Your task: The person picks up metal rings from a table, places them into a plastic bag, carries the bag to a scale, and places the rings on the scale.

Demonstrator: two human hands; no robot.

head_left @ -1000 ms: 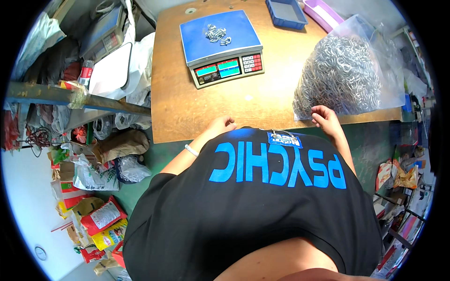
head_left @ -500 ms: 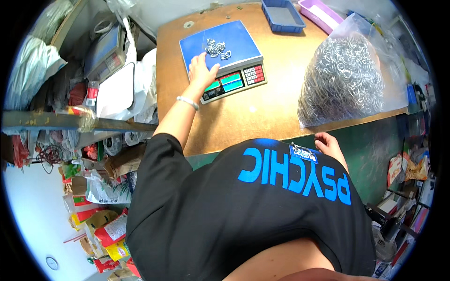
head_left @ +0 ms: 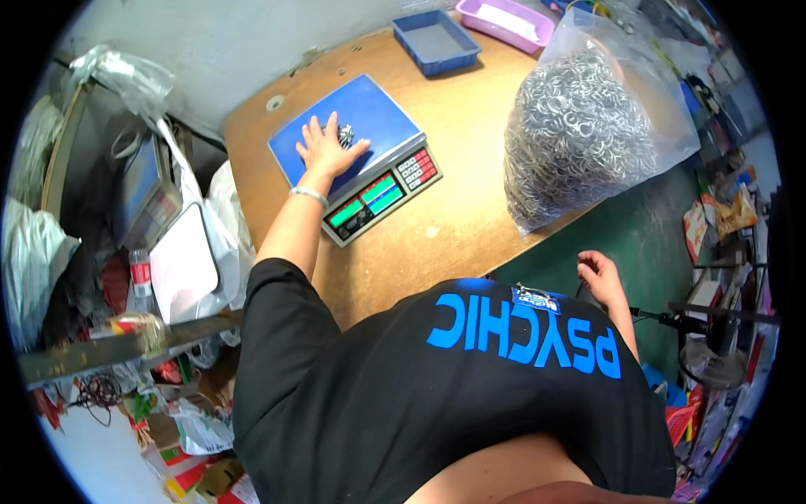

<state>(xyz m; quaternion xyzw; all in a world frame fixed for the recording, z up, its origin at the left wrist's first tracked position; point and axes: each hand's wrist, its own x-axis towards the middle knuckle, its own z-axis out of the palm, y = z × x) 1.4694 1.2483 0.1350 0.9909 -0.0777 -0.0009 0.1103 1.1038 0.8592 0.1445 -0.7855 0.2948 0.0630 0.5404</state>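
Note:
My left hand (head_left: pixel 326 153) is spread over a small pile of silvery metal clasps (head_left: pixel 346 135), its fingers apart and partly covering them. The pile lies on the blue pan of a digital scale (head_left: pixel 369 105), whose lit display and keypad face me. Whether my palm presses on the clasps I cannot tell. My right hand (head_left: pixel 601 277) hangs in the air beyond the table's front edge, near my body. Its fingers are loosely bent, and nothing shows in them. A clear plastic bag (head_left: pixel 579 134) full of similar silvery metal pieces stands on the right of the table.
A blue tray (head_left: pixel 436 42) and a pink tray (head_left: pixel 506 23) sit at the table's back. Bare wood of the table (head_left: pixel 453 168) lies between scale and bag. At left are a shelf edge (head_left: pixel 168 338), a bottle (head_left: pixel 140 272) and another scale (head_left: pixel 151 193). A fan (head_left: pixel 712 361) stands at right.
My left hand has moved from the scale's near left edge onto the pan, spreading over the clasps, which are now bunched together. The whole view has shifted and turned.

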